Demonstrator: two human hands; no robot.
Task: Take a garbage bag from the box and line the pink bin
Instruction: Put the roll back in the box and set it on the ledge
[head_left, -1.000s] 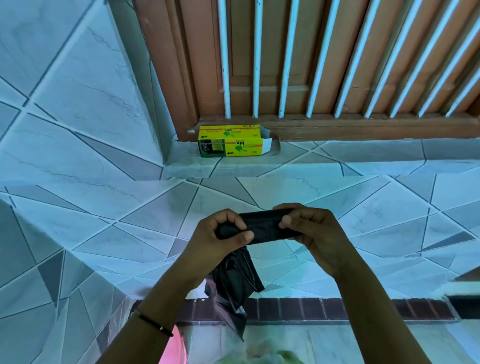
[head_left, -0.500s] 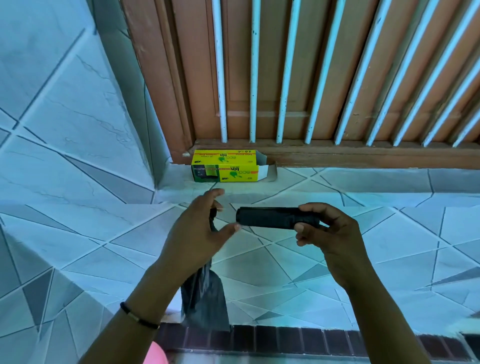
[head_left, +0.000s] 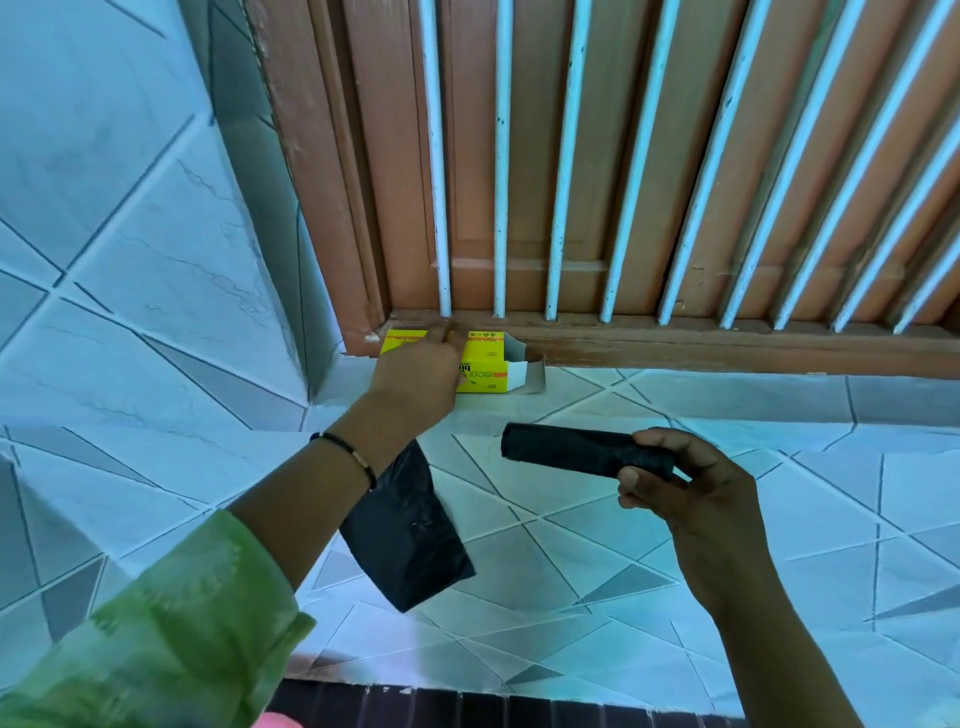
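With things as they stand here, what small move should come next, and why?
Probably slide the roll in the right hand into the box's open end. The left hand rests on the box, a loose bag hanging below it.

Left hand (head_left: 415, 371) covering left half of yellow box (head_left: 480, 366); print too small to read. Fingertips blurring against box top. Black bag (head_left: 405, 530) top hiding under wrist. Pink bin (head_left: 275, 721) cut by bottom edge, only 1 sliver showing.
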